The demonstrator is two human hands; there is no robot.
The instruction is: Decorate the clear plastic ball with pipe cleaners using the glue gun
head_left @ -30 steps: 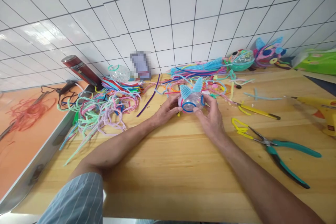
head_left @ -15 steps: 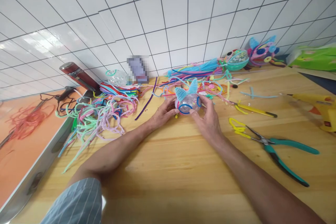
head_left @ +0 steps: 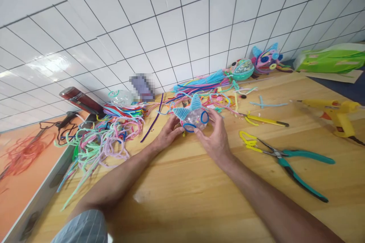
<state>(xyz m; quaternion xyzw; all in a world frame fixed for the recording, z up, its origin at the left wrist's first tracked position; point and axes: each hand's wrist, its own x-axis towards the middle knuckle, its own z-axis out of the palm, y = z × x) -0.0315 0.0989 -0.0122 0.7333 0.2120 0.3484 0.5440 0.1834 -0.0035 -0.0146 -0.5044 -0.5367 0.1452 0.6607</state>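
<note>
A clear ball (head_left: 195, 119) with two light-blue ribbed ears and dark-blue rings sits between my hands over the wooden table (head_left: 159, 197). My left hand (head_left: 169, 135) grips its left side, thumb at the lower edge. Around its right side curve the fingers of my right hand (head_left: 213, 135), with the thumb on the lower front. The ball is tilted, its ears leaning left. Part of the fingers of both hands is hidden behind it. Light-blue and pink pipe cleaners lie just beyond the ball.
Pliers (head_left: 281, 153), a yellow cutter (head_left: 264, 120) and a glue gun (head_left: 336, 112) lie at the right. Tangled pipe cleaners (head_left: 99, 140) and a dark red flask (head_left: 81, 100) are at the left. Two decorated balls (head_left: 242, 69) (head_left: 266, 60) stand by the tiled wall.
The ball has turned and tilted left in my hands, so its ears lean over and the right ring shows more. The whole view has shifted slightly.
</note>
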